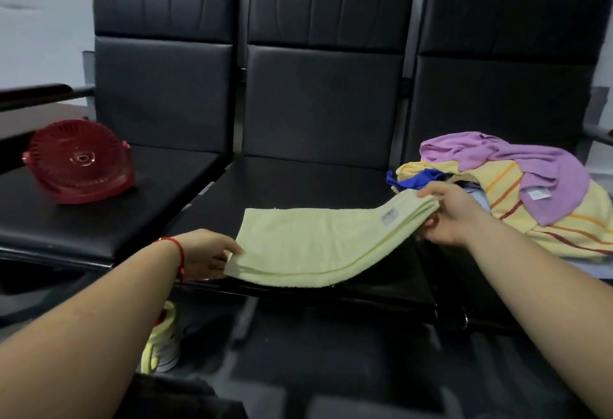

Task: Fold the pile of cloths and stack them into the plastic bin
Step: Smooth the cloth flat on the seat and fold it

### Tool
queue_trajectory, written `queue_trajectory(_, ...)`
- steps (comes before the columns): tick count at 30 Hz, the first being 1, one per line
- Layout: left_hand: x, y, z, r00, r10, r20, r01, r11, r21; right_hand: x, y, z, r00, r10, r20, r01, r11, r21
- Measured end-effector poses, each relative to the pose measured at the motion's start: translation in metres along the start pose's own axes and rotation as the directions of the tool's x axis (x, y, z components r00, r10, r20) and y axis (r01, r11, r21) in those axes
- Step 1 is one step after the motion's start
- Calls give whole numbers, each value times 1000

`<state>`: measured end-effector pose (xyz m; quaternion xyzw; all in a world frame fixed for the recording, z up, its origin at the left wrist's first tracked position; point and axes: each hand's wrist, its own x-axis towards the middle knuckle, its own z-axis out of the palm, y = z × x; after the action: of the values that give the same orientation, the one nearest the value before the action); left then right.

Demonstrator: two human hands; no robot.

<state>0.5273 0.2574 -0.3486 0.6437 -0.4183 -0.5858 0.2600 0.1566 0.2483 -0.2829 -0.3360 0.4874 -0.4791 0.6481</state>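
Your left hand (207,254) and right hand (446,211) each pinch an end of the folded pale-green terry cloth (318,246) over the middle black padded seat (298,186). Heaped coloured cloths (530,193) fill the right seat; a red round plastic fan (79,161) sits left, against a pale wall (43,14).

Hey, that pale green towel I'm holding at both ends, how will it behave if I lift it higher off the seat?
Probably floppy: the pale green towel already sags in a curve between the left hand and the right hand. Its folded layers show at the edge, so they may slide apart unless both ends are pinched. It looks light, since a fingertip grip supports it.
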Motion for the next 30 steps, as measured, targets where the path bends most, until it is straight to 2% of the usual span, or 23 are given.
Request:
queue_trajectory(3, -6, 1, 4, 1000, 10, -6, -10, 997, -79, 5, -10, 41, 995, -63, 77, 66, 997, -34)
queue_trajectory(5, -9, -1, 4, 1000, 9, 2, -9, 992, -128, 9, -10, 80, 987, -40, 152, 53, 995, -81)
queue_trajectory(7, -12, -1, 5, 1000, 11, 8, -10, 991, -132, 15, -1, 119, 971, 31, 236, 1, 991, -136)
queue_trajectory(9, -12, -2, 6, 1000, 21, -12, -22, 993, -117, 20, 20, 158, 958, 126, 259, -63, 969, -239)
queue_trajectory(12, -9, -3, 5, 998, 36, -47, -42, 991, -129, 33, 74, 199, 915, 276, 294, -114, 877, -466)
queue_trajectory(14, -5, -2, 6, 995, 51, -82, -56, 996, -69, 39, 106, 208, 905, 311, 290, -84, 799, -595)
queue_trajectory(19, -2, -3, 6, 990, 72, -120, -72, 997, 3, 41, 109, 199, 951, 179, 253, -28, 864, -503)
queue_trajectory(20, -1, -3, 6, 991, 75, -110, -73, 997, 17, 40, 105, 191, 971, 115, 210, 26, 821, -570)
queue_trajectory(21, -2, -3, 7, 991, 87, -106, -83, 996, 38, 40, 100, 181, 987, 22, 161, 97, 713, -694)
queue_trajectory(23, -2, 0, 9, 984, 124, -125, -108, 986, 125, 34, 95, 161, 972, -204, 118, 185, 348, -919)
queue_trajectory(24, -3, 1, 10, 975, 158, -154, -121, 968, 221, 31, 95, 154, 952, -275, 134, 189, 184, -965)
queue_trajectory(25, -5, 2, 12, 959, 204, -199, -118, 920, 374, 28, 98, 147, 943, -299, 147, 175, 68, -982)
queue_trajectory(27, -7, 6, 20, 881, 356, -312, -35, 706, 707, 22, 109, 140, 955, -233, 185, 172, -75, -982)
queue_trajectory(28, -9, 10, 26, 850, 430, -305, -28, 614, 788, 19, 118, 137, 963, -175, 207, 188, -119, -975)
queue_trajectory(29, -11, 13, 33, 853, 457, -253, -53, 557, 828, 15, 126, 135, 965, -128, 231, 209, -165, -964)
queue_trajectory(30, -13, 15, 41, 883, 441, -158, -98, 504, 858, 13, 132, 133, 961, -105, 256, 231, -205, -951)
